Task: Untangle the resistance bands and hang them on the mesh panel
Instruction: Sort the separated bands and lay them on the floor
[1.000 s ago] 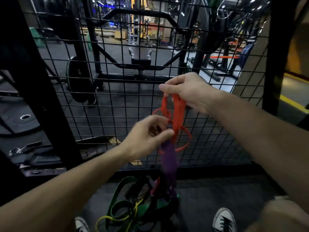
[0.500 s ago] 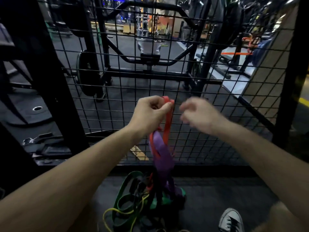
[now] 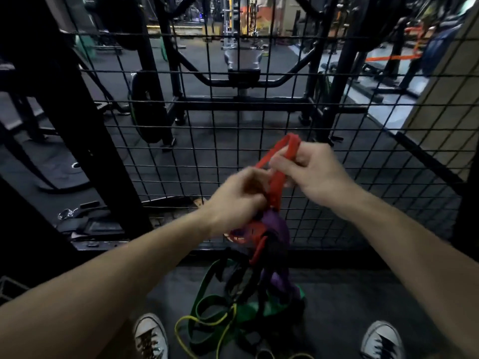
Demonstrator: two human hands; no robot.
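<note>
A red resistance band [image 3: 276,177] hangs in front of the black mesh panel [image 3: 223,141]. My right hand [image 3: 315,172] pinches its top loop. My left hand [image 3: 239,195] grips the same red band lower down, just above a knot with a purple band [image 3: 277,226]. Below that the tangle drops to the floor, where a green band [image 3: 207,301], a yellow band [image 3: 199,322] and black bands [image 3: 241,278] lie piled together. Which strands cross inside the knot is hidden.
My two white sneakers [image 3: 150,335] [image 3: 381,340] flank the pile on dark floor. A thick black post [image 3: 85,141] stands left of the mesh. Behind the mesh stand a rack with a weight plate [image 3: 147,107] and other gym gear.
My right hand has taken hold of the red band's top loop again. My left hand slid lower down the band toward the purple knot. The view tilted down.
</note>
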